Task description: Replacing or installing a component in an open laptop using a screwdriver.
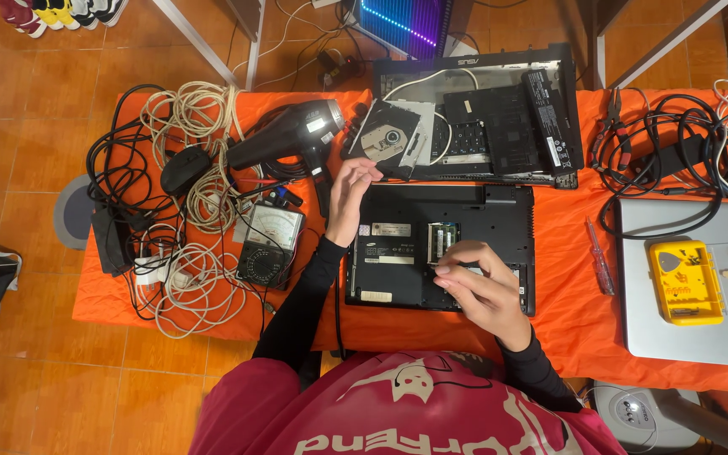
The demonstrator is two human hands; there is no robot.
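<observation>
Overhead view of a person at a table (566, 320) draped in orange cloth. The right hand (482, 291), at the centre, has its fingertips pinched together over the open memory bay (444, 240) of a black laptop (440, 244) lying upside down; whether a small part or screw sits in the pinch cannot be told. The left hand (349, 195), at ten o'clock from it, is loosely curled and gripping nothing, with its fingertips up by the laptop's far left corner.

The laptop looks stiff and fairly heavy, best taken by its two side edges. The memory module in the bay would be light, thin and fragile, best held by its short edges.

White rectangular labels (389, 230) lie on the base at nine o'clock from the bay, and a paler strip label (376, 297) near the front left corner.

At twelve o'clock sits a second, dismantled laptop chassis (499, 126) with an optical drive (385, 139) on its left. At ten o'clock is a black hair dryer (292, 135); at nine o'clock an analogue multimeter (270, 244) and tangled cables (187, 278). At three o'clock lie a red screwdriver (598, 257), a silver laptop (693, 337) and a yellow tool case (686, 282).
</observation>
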